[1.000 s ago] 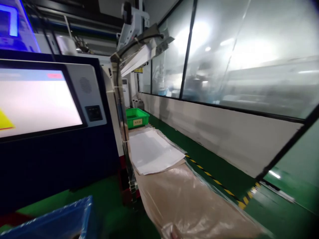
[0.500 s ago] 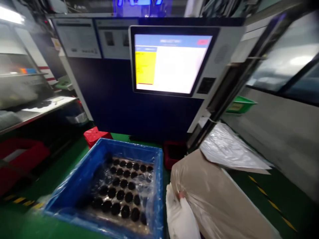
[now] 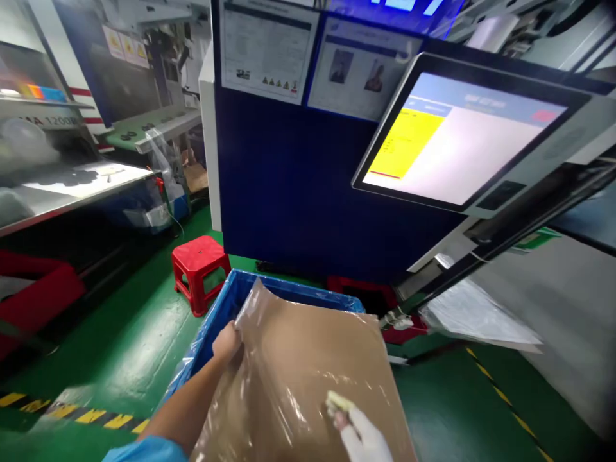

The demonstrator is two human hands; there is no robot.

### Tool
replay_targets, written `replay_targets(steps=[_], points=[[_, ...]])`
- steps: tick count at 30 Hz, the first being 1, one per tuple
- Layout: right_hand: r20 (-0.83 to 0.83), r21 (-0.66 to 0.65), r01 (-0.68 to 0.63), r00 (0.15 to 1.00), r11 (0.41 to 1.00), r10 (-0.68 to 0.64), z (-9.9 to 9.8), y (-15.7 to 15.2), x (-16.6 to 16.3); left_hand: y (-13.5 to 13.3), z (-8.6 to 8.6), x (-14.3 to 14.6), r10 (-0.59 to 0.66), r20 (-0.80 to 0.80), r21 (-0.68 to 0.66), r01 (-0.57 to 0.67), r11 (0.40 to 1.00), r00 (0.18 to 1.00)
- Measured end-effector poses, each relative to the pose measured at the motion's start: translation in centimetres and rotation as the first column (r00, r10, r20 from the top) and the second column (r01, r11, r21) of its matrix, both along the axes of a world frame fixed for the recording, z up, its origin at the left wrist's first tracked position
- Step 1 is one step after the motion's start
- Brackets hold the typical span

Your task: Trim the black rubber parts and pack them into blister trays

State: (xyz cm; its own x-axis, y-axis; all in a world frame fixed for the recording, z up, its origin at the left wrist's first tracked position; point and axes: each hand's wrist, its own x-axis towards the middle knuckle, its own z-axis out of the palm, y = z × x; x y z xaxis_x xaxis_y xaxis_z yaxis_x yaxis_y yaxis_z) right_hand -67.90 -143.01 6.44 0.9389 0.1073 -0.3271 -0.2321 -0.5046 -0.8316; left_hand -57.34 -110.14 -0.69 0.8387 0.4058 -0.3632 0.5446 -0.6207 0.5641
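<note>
A brown cardboard sheet (image 3: 317, 346) covered with clear plastic film lies over the blue crate (image 3: 293, 289), hiding most of its inside. My left hand (image 3: 227, 343), bare, is closed round the sheet's left edge, where the film bunches up. On the sheet's near right part is my right hand (image 3: 359, 427), in a white glove with some fingertips showing. Its fingers are curled together against the film, and what they hold, if anything, I cannot make out.
A red stool (image 3: 199, 263) stands beyond the crate's left corner. Ahead is a dark blue machine panel (image 3: 308, 179) with a lit screen (image 3: 462, 135). A red bin (image 3: 404, 328) sits behind the crate, and film-covered sheets (image 3: 481, 317) lie at right.
The cardboard sheet has moved from the crate's right side to over it, covering the black round cups inside. My left hand has come into view on its edge. The view has turned left.
</note>
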Motion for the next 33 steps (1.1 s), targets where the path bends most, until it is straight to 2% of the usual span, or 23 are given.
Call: replay_targets(steps=[1, 2, 4, 8, 9, 11, 13, 15, 16, 19, 22, 25, 26, 28, 31, 33], points=[[0.068, -0.221, -0.007, 0.997, 0.975, 0.023, -1.0, -0.5, 1.3, 1.6, -0.8, -0.2, 0.038, -0.003, 0.038, -0.038, 0.999, 0.999], [0.108, -0.413, -0.029, 0.991, 0.910, 0.080, -2.1, -0.9, 2.5, 2.6, -1.6, -0.4, 0.065, 0.005, 0.069, -0.065, 0.995, 0.998], [0.134, -0.586, -0.039, 0.980, 0.809, 0.145, -4.5, -1.8, 4.7, 3.5, -3.0, -0.8, 0.087, 0.043, 0.114, -0.092, 0.989, 0.995], [0.135, -0.717, -0.081, 0.958, 0.693, 0.252, -8.9, -2.4, 7.8, 1.8, -3.8, -1.1, 0.001, 0.181, 0.211, -0.040, 0.977, 0.983], [0.133, -0.741, -0.092, 0.951, 0.665, 0.280, -9.7, -2.3, 8.5, 1.0, -3.9, -1.2, -0.062, 0.217, 0.245, 0.007, 0.970, 0.974], [0.142, -0.774, -0.108, 0.931, 0.624, 0.337, -11.3, -2.1, 10.0, -0.4, -4.3, -1.5, -0.263, 0.278, 0.337, 0.162, 0.927, 0.924], [0.165, -0.793, -0.113, 0.906, 0.599, 0.389, -12.9, -1.7, 12.0, -1.4, -5.8, -1.7, -0.473, 0.289, 0.439, 0.324, 0.838, 0.832], [0.188, -0.806, -0.106, 0.887, 0.583, 0.422, -15.0, -1.6, 14.2, -1.6, -8.5, -1.7, -0.583, 0.238, 0.506, 0.413, 0.757, 0.777], [0.195, -0.811, -0.101, 0.882, 0.576, 0.429, -16.4, -1.6, 15.2, -1.4, -10.2, -1.6, -0.585, 0.200, 0.521, 0.420, 0.743, 0.786], [0.197, -0.824, -0.086, 0.883, 0.559, 0.426, -21.7, -2.2, 17.3, -0.9, -16.1, -0.7, -0.548, 0.095, 0.558, 0.412, 0.721, 0.831], [0.173, -0.838, -0.078, 0.901, 0.540, 0.399, -27.5, -3.2, 17.3, -1.2, -21.6, 0.1, -0.519, 0.030, 0.569, 0.412, 0.711, 0.854], [0.141, -0.854, -0.068, 0.924, 0.516, 0.355, -31.5, -3.8, 16.2, -2.1, -25.3, 0.2, -0.498, -0.032, 0.560, 0.428, 0.709, 0.867], [0.135, -0.859, -0.061, 0.931, 0.509, 0.340, -32.1, -3.9, 15.8, -2.3, -25.9, 0.1, -0.497, -0.043, 0.557, 0.434, 0.708, 0.867], [0.139, -0.864, -0.042, 0.938, 0.502, 0.316, -32.3, -3.6, 15.8, -2.5, -26.0, 0.1, -0.496, -0.037, 0.558, 0.429, 0.710, 0.868], [0.186, -0.856, -0.008, 0.928, 0.517, 0.323, -30.9, -2.6, 17.9, -2.1, -24.1, 1.5, -0.512, 0.054, 0.567, 0.396, 0.722, 0.857], [0.241, -0.845, 0.023, 0.908, 0.534, 0.344, -29.8, -1.9, 20.8, -1.5, -22.6, 4.0, -0.516, 0.146, 0.581, 0.349, 0.735, 0.844]])
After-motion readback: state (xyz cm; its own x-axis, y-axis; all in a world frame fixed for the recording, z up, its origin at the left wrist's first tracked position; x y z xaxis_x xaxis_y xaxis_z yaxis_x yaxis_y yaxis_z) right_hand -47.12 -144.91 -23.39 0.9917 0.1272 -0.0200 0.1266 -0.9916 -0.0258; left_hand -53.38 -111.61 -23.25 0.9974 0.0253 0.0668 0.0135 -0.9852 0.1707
